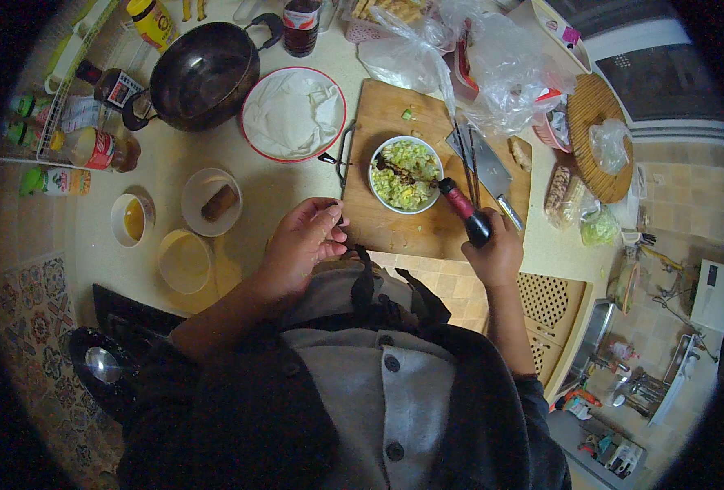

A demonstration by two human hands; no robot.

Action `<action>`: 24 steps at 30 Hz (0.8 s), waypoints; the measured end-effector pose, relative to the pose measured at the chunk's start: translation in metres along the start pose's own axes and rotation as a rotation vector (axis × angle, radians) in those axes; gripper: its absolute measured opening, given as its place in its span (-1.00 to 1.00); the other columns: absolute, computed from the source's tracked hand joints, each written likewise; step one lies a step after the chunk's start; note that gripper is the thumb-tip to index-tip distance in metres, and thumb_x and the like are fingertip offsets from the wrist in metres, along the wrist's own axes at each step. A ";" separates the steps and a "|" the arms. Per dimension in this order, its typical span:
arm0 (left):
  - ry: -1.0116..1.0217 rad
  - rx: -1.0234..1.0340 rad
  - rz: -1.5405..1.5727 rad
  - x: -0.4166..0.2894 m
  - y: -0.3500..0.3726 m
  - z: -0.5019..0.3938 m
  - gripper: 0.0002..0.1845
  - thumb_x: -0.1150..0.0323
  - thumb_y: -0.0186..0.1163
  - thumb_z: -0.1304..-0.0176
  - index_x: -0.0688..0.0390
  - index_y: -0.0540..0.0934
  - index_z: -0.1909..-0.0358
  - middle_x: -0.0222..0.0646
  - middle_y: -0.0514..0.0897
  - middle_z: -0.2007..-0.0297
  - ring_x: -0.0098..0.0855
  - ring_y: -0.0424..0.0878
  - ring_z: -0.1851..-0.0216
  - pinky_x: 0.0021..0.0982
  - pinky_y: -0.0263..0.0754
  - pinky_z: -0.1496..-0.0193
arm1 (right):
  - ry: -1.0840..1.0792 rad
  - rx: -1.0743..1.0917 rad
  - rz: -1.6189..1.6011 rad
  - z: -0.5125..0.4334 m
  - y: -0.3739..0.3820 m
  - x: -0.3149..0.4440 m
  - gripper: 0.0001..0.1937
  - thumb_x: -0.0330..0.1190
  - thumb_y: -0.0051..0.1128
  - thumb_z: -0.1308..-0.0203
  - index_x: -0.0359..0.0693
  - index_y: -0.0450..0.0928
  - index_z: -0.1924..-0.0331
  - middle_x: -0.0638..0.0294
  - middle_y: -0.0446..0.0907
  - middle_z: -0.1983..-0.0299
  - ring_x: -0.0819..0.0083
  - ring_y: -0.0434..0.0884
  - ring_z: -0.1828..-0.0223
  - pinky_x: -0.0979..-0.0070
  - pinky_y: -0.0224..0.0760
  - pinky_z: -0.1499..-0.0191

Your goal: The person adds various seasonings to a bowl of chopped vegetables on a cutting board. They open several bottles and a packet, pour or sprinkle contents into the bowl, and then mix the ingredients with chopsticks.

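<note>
My right hand (498, 251) grips a dark glass bottle (465, 211) with a red neck band, tilted so its mouth is at the right rim of a white bowl (406, 210). Chopped pale-green vegetable (414, 160) fills the bowl, with dark brown sauce on it. The bowl stands on a wooden cutting board (392, 236). My left hand (313, 239), left of the board, pinches a small dark object (339, 214), perhaps the bottle's cap. A cleaver (481, 159) and dark chopsticks (471, 165) lie on the board's right side, near a piece of ginger (519, 153).
Left of the board are a red-rimmed basin with white cloth (293, 113), a black wok (206, 76), a bowl holding a brown block (212, 177), a bowl of yellow liquid (133, 219) and an upturned-looking pale bowl (184, 261). Plastic bags (503, 79) crowd the back right, beside a round wooden lid (601, 141).
</note>
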State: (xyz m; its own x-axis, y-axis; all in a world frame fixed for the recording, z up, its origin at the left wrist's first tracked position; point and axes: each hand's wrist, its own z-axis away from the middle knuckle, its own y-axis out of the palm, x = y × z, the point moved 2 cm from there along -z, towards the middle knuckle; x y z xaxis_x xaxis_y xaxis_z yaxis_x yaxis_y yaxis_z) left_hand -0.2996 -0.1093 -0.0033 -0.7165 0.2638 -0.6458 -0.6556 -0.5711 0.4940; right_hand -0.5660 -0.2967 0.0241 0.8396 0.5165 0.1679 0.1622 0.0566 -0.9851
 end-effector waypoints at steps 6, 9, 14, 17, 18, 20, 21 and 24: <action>0.000 0.013 -0.001 -0.002 0.002 -0.001 -0.73 0.16 0.12 -0.46 0.12 0.52 0.01 -0.41 0.60 0.17 -0.54 0.53 0.22 -0.40 0.54 0.12 | 0.007 -0.011 -0.072 0.002 0.001 -0.001 -0.40 -0.37 0.39 0.33 -0.07 0.55 -0.01 0.06 0.62 0.20 -0.01 0.64 0.20 0.13 0.55 0.15; 0.000 0.013 -0.010 -0.003 0.004 -0.001 -0.73 0.16 0.13 -0.47 0.13 0.52 0.01 -0.40 0.60 0.17 -0.54 0.53 0.22 -0.40 0.54 0.12 | 0.045 0.014 -0.068 0.003 0.002 -0.001 -0.40 -0.37 0.40 0.33 -0.07 0.54 0.00 0.07 0.62 0.20 0.00 0.64 0.19 0.13 0.55 0.15; 0.002 0.018 -0.018 -0.004 0.006 0.000 -0.73 0.17 0.13 -0.47 0.14 0.51 0.00 -0.39 0.60 0.16 -0.54 0.53 0.22 -0.40 0.54 0.12 | 0.056 0.022 -0.055 0.005 0.003 -0.002 -0.41 -0.36 0.42 0.34 -0.06 0.54 0.01 0.08 0.63 0.20 0.00 0.64 0.19 0.13 0.56 0.15; 0.001 0.012 -0.019 -0.002 0.005 0.000 -0.73 0.18 0.13 -0.47 0.14 0.51 -0.01 -0.39 0.60 0.16 -0.54 0.53 0.22 -0.40 0.54 0.12 | 0.063 0.026 -0.046 0.004 0.003 -0.001 -0.40 -0.36 0.43 0.34 -0.05 0.55 0.01 0.09 0.62 0.21 0.01 0.64 0.20 0.13 0.56 0.15; 0.000 0.011 -0.020 -0.002 0.005 0.000 -0.74 0.18 0.13 -0.47 0.14 0.51 -0.01 -0.39 0.60 0.16 -0.54 0.53 0.22 -0.40 0.54 0.12 | 0.070 0.033 -0.041 0.004 0.003 -0.001 -0.40 -0.36 0.43 0.35 -0.05 0.55 0.01 0.09 0.62 0.22 0.01 0.64 0.20 0.13 0.56 0.16; -0.002 0.015 -0.015 -0.001 0.004 -0.001 -0.74 0.18 0.12 -0.47 0.14 0.51 -0.01 -0.39 0.60 0.16 -0.53 0.53 0.22 -0.40 0.54 0.12 | 0.074 0.034 -0.034 0.004 0.003 0.000 -0.40 -0.36 0.43 0.35 -0.05 0.55 0.01 0.09 0.62 0.23 0.02 0.64 0.20 0.13 0.56 0.16; -0.002 0.019 -0.009 -0.001 0.004 -0.001 -0.74 0.18 0.12 -0.47 0.13 0.51 -0.01 -0.39 0.60 0.16 -0.53 0.53 0.22 -0.40 0.54 0.12 | 0.071 0.029 -0.032 0.004 0.003 0.000 -0.40 -0.36 0.43 0.34 -0.04 0.55 0.01 0.10 0.62 0.23 0.02 0.64 0.21 0.13 0.55 0.16; 0.003 0.028 -0.006 -0.001 0.003 -0.001 -0.74 0.18 0.12 -0.47 0.13 0.52 0.00 -0.39 0.60 0.16 -0.52 0.53 0.21 -0.40 0.54 0.12 | 0.064 0.024 -0.009 0.003 0.003 0.001 -0.40 -0.37 0.43 0.34 -0.04 0.55 0.01 0.10 0.62 0.24 0.03 0.64 0.21 0.14 0.55 0.17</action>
State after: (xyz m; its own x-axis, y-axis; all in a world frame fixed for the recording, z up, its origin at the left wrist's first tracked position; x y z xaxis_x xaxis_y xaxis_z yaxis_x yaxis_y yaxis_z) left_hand -0.3010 -0.1118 -0.0017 -0.7120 0.2643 -0.6506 -0.6662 -0.5472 0.5067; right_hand -0.5668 -0.2935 0.0216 0.8697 0.4602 0.1782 0.1585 0.0816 -0.9840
